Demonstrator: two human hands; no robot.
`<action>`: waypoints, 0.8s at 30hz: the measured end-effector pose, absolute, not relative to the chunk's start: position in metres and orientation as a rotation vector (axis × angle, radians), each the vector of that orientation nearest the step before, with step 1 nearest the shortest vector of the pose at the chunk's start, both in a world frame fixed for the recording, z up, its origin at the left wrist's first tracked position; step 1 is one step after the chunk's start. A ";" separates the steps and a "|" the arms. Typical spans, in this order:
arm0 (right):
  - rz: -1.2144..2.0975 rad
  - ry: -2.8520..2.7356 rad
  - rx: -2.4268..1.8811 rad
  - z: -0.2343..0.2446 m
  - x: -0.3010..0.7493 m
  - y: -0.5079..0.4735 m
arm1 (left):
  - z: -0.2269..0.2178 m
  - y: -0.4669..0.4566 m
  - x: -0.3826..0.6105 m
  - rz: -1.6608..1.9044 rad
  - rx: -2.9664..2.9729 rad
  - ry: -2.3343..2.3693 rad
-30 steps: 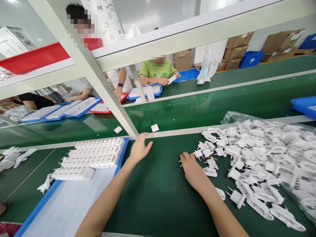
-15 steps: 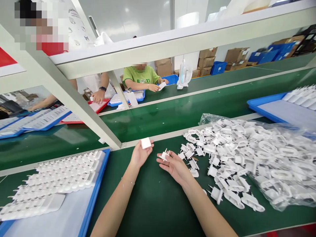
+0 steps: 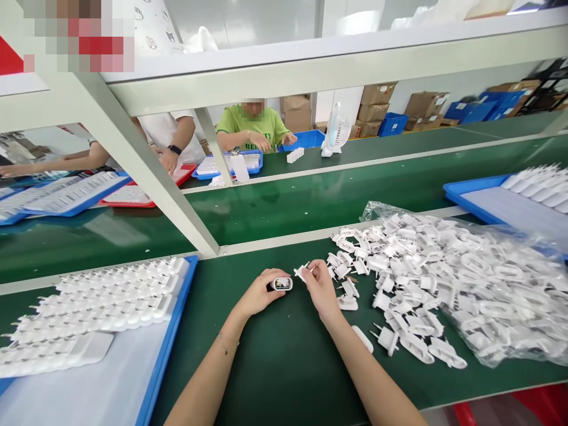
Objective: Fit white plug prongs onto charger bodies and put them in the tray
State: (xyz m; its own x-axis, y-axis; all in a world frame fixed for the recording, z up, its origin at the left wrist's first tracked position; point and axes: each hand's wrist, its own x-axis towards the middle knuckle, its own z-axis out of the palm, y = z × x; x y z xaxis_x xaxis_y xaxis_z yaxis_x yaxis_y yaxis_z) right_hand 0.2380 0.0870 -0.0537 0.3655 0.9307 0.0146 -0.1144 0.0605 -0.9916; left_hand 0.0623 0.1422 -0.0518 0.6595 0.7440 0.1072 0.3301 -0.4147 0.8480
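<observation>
My left hand (image 3: 260, 291) grips a small white charger housing (image 3: 281, 283), its open end turned toward my right hand. My right hand (image 3: 320, 285) pinches a white plug piece (image 3: 303, 271) with metal prongs, held just right of the housing. Both hands hover over the green mat (image 3: 275, 355) near the centre. A large pile of the same white plug pieces (image 3: 426, 284) spreads out to the right, partly spilling from a clear plastic bag (image 3: 501, 296).
A blue tray (image 3: 164, 349) at the left holds rows of finished white parts (image 3: 110, 302). Another blue tray (image 3: 483, 198) stands at the far right. A white frame post (image 3: 146, 171) slants down ahead. Other people work across the green conveyor belt (image 3: 310, 201).
My left hand picked a white housing off the belt's edge and brought it down to the mat. My right hand took a plug piece from the pile and moved it beside the housing.
</observation>
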 end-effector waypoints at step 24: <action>0.691 -1.380 -1.307 -0.039 0.229 0.082 | -0.049 0.145 0.055 0.541 2.000 0.950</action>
State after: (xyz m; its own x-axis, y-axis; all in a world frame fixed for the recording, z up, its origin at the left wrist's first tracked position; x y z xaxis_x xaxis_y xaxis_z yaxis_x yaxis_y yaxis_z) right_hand 0.2291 0.0822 -0.0389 0.1635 0.9408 0.2969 0.3263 0.2325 -0.9162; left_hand 0.0550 0.1448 -0.0488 0.6202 0.7839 0.0274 0.4237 -0.3642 0.8294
